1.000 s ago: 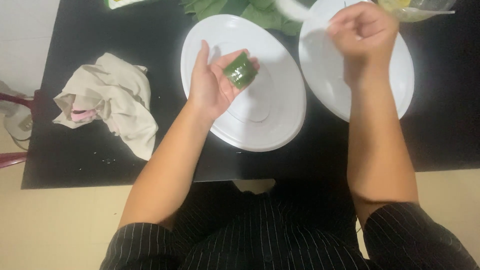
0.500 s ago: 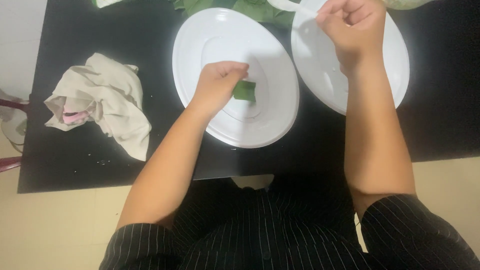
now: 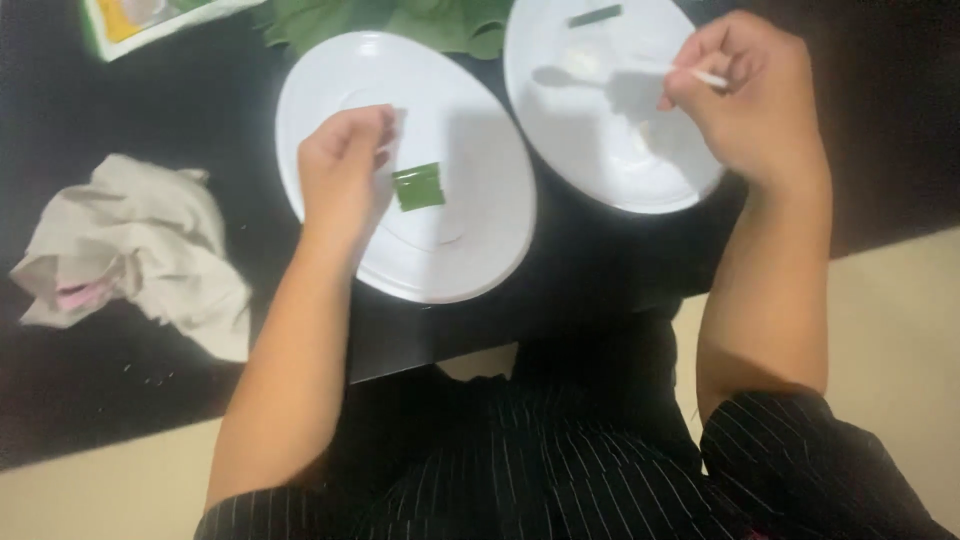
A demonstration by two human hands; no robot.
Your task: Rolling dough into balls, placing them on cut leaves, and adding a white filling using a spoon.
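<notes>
Leaf parcel [image 3: 418, 186] flat, slightly tilted

From my remote view, this looks like a home dining or kitchen corner. I see a black table [image 3: 120, 400] standing on a pale beige floor [image 3: 900, 330], with two white plates [image 3: 470, 260] on it, a crumpled cloth [image 3: 140, 250], a pile of green leaves [image 3: 400, 22] and a food packet [image 3: 140, 18] at the far edge. These are ordinary household things.
</notes>
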